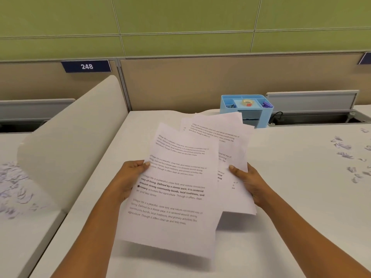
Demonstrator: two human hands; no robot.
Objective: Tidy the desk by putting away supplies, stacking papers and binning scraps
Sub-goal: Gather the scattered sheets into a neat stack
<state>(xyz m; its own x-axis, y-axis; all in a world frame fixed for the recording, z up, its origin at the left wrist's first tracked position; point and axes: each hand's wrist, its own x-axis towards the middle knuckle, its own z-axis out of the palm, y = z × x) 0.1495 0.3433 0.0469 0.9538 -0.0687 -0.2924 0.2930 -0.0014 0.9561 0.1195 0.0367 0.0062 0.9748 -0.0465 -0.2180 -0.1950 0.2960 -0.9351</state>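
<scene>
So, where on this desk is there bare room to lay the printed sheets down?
Bare desk runs between the white divider and the sheets, and wider between the sheets and the paper scraps at right. Crowded: the scraps' corner, and the back by the blue organizer.

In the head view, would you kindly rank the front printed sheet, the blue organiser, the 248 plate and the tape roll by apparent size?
Largest to smallest:
1. front printed sheet (nearest the camera, so flattered)
2. blue organiser
3. 248 plate
4. tape roll

Bright even light, soft shadows (edges warped)
</scene>
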